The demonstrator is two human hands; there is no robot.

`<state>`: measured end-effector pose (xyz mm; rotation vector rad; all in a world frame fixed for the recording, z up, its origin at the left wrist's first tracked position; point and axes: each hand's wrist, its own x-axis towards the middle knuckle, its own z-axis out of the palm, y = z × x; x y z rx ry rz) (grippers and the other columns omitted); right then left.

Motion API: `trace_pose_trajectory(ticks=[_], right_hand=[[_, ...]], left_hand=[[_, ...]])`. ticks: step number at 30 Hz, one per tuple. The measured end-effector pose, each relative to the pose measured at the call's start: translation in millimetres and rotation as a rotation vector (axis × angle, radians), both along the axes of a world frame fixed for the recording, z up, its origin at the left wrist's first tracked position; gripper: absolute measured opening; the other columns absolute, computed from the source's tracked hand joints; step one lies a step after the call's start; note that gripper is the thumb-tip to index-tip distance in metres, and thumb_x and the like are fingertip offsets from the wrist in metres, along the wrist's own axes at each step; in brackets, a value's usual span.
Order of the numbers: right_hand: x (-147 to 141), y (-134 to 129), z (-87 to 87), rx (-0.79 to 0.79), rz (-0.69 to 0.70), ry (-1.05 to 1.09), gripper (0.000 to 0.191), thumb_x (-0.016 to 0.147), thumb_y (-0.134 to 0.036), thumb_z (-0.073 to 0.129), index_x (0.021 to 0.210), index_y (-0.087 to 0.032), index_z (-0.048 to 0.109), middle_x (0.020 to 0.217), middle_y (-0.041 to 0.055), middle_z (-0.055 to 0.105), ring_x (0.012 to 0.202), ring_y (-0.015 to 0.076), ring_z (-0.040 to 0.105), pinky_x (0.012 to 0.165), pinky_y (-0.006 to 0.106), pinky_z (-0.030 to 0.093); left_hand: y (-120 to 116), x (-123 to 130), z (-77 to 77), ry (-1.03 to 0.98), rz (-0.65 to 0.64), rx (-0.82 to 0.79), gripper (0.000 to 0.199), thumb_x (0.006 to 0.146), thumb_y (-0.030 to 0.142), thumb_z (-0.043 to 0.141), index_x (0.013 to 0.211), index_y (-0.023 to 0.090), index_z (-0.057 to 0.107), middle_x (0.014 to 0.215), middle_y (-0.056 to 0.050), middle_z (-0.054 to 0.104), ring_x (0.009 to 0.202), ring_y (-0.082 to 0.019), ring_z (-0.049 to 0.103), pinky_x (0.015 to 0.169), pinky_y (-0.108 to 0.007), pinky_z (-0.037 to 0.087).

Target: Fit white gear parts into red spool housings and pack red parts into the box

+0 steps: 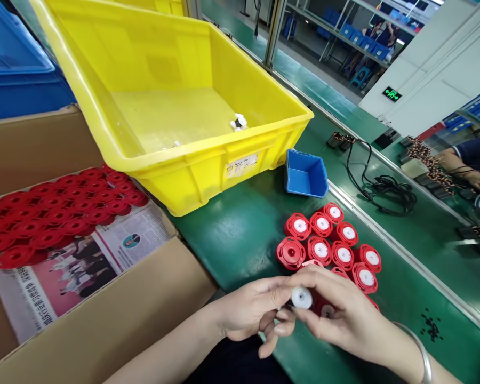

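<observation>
Over on the left, flat red plastic rings [64,205] are laid out on newspaper [144,234] in an open brown cardboard box [116,314], with a big yellow plastic bin [200,178] sitting beside it. Front and centre, a small round white toothed gear [303,297] is pinched between thumb and fingers by both the left hand [248,309] and the right hand [348,309], though the dark bit under it is kinda hard to make out. Just beyond, red plastic housings [341,244] are clustered on the green tabletop [232,240].
</observation>
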<state>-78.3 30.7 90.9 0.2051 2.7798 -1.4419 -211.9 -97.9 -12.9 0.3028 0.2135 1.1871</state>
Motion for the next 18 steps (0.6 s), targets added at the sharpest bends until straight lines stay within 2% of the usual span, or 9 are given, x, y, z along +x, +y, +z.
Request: trace_pose_trajectory(ticks=[4,6,10,12,15,18], right_hand=[[10.0,13.3,-1.2,-0.187,-0.259,0.057,0.020,0.099,-0.019,0.053,0.113,-0.029,0.063,0.105,0.0017,0.064,0.092,0.0118,0.062,0.081,0.022,0.051],[18.0,19.8,-3.7,-0.348,-0.356,0.014,0.019,0.100,-0.025,0.052,0.115,-0.030,0.064,0.109,0.0021,0.063,0.085,0.0103,0.061,0.076,0.021,0.052],[29.3,23.3,-11.3,-0.730,-0.473,-0.013,0.023,0.103,-0.031,0.047,0.118,-0.026,0.065,0.112,0.0051,0.063,0.075,0.0090,0.060,0.067,0.022,0.051],[29.7,20.5,-13.1,-0.855,-0.521,0.009,0.023,0.102,-0.032,0.049,0.116,-0.023,0.065,0.108,0.0060,0.064,0.073,0.0092,0.060,0.065,0.022,0.050],[27.0,15.3,-12.8,-0.949,-0.553,0.013,0.024,0.102,-0.034,0.048,0.116,-0.021,0.064,0.084,0.0033,0.065,0.067,0.0102,0.061,0.063,0.023,0.050],[25.9,13.7,-12.6,-0.951,-0.588,0.005,0.024,0.102,-0.036,0.049,0.115,-0.021,0.062,0.080,0.0020,0.063,0.065,0.0107,0.061,0.062,0.025,0.050]], left_hand=[[0.3,-2.8,4.1,0.017,0.025,-0.035,0.029,0.095,0.041,0.058,0.107,0.016,0.063,0.075,0.002,0.038,0.059,-0.008,0.044,0.038,-0.015,0.050],[0.4,-4.0,5.6,0.028,0.030,-0.044,0.026,0.096,0.039,0.057,0.108,0.016,0.065,0.076,0.001,0.038,0.059,-0.008,0.044,0.038,-0.015,0.051],[1.3,-4.8,6.8,0.028,0.013,-0.072,0.025,0.095,0.038,0.059,0.107,0.017,0.065,0.075,0.000,0.040,0.060,-0.009,0.045,0.037,-0.015,0.051],[1.8,-4.7,6.8,0.033,0.010,-0.086,0.025,0.096,0.038,0.057,0.108,0.017,0.065,0.075,0.000,0.040,0.060,-0.009,0.045,0.037,-0.015,0.051],[2.1,-4.1,6.4,0.029,0.017,-0.079,0.025,0.097,0.035,0.053,0.108,0.016,0.065,0.076,0.000,0.041,0.060,-0.009,0.045,0.037,-0.014,0.051],[1.8,-3.3,5.9,0.024,0.022,-0.078,0.024,0.098,0.035,0.053,0.107,0.016,0.065,0.076,0.000,0.040,0.060,-0.009,0.045,0.038,-0.014,0.051]])
